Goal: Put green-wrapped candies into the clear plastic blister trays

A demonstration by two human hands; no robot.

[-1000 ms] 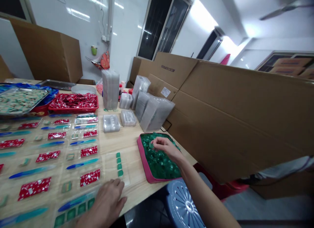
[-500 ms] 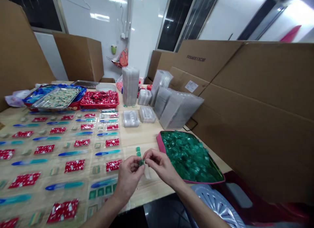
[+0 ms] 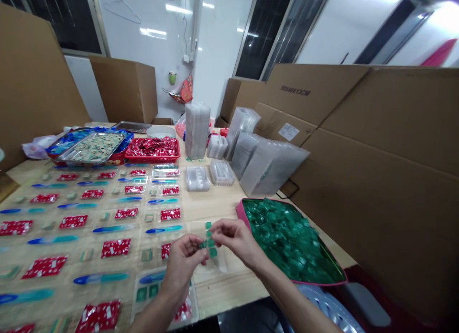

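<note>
My left hand (image 3: 184, 261) and my right hand (image 3: 233, 239) meet above the table's near edge, fingers pinched together on small green packets (image 3: 205, 244). Below them lies a clear plastic tray (image 3: 215, 259) with a few green packets (image 3: 209, 226) in its slots. To the right sits a pink tray (image 3: 241, 209) heaped with loose green packets (image 3: 290, 237). Rows of clear trays holding red sachets (image 3: 115, 247) and blue utensils (image 3: 163, 229) cover the wooden table (image 3: 218, 206) to the left.
A red basket of red sachets (image 3: 153, 147), a metal tray of pale packets (image 3: 91, 146) and stacks of clear plastic trays (image 3: 268, 165) stand at the back. Cardboard boxes (image 3: 376, 170) wall the right side and the rear. A blue-grey stool (image 3: 322, 309) shows below the table edge.
One second ago my right hand was in the pink tray and my left lay flat on the table. Both have come together over the clear tray, pinching green packets. The view shifted left.
</note>
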